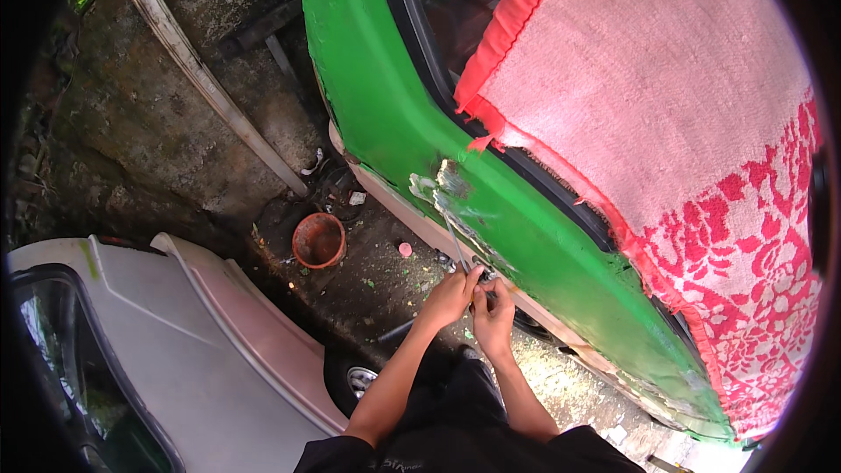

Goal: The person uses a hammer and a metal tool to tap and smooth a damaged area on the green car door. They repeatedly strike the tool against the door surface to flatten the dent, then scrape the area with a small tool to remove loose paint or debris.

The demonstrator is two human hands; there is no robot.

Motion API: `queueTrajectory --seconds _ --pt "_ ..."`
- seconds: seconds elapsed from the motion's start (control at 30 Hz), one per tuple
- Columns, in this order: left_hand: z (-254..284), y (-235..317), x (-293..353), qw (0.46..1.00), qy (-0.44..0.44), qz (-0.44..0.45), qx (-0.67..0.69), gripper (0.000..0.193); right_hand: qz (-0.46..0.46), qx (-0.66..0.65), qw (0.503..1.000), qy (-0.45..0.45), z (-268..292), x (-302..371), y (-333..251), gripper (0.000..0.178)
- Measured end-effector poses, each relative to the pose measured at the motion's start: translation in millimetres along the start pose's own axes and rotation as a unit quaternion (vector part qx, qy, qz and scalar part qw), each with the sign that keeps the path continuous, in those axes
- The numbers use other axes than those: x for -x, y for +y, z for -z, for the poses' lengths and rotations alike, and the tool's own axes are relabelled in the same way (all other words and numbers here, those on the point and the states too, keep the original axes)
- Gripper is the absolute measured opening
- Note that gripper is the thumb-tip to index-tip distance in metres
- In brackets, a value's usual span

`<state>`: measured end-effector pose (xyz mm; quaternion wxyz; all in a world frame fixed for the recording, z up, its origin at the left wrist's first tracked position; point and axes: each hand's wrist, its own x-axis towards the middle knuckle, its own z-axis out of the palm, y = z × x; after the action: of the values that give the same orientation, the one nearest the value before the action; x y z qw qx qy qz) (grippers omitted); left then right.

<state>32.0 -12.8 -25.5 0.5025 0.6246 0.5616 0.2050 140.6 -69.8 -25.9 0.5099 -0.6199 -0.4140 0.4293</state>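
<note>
Head view showed me both hands pressed together low against the green car door (394, 131). My left hand (451, 295) and right hand (493, 311) were closed around a thin metal tool (457, 245), its blade lying up along the door's scraped patch (447, 188). Left of the door sat a rusty pot (319, 240); over the door's window hung a pink-red patterned blanket (683, 123).

A bright green car door (412, 123) with a pale grey patch of filler (442, 184), a pink towel (666, 96) edged in red with a red floral pattern at its lower end, a terracotta-orange pot (319, 240), and a white car (175, 342) beside dark ground.
</note>
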Motion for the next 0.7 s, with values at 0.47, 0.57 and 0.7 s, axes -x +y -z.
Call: queueTrajectory --seconds 0.47,0.57,0.7 --pt "-13.8 -21.1 -8.8 0.983 0.085 -0.104 0.126 0.061 -0.033 -0.061 0.998 -0.001 -12.6 5.5 -6.1 0.01" --pt "6.8 -10.1 -3.5 0.994 0.044 -0.037 0.088 0.062 -0.028 -0.094 0.995 0.014 -26.9 10.1 2.9 0.01" --pt "-29.4 -9.2 7.1 0.969 0.14 -0.168 0.112 0.059 -0.06 -0.165 0.984 0.018 -3.5 27.5 -15.6 0.01"
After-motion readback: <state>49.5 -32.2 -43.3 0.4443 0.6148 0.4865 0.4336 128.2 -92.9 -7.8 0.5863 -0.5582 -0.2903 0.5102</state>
